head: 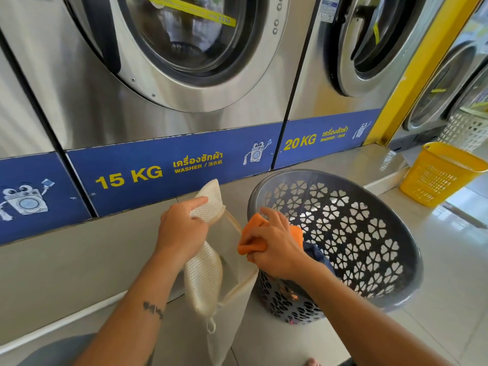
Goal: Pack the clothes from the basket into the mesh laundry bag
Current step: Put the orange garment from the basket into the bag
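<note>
Over basket point(343, 233), right hand point(274, 249) clutching orange cloth point(253, 247)

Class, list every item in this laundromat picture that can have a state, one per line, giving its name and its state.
Mesh laundry bag: held up, mouth open.
Orange cloth: gripped, at the bag's mouth.
Grey basket: upright, clothes still inside.
Left hand: gripping the bag's rim.
Right hand: closed on the orange cloth.
15 kg washer door: shut.
Yellow basket: upright; contents not visible.
</note>
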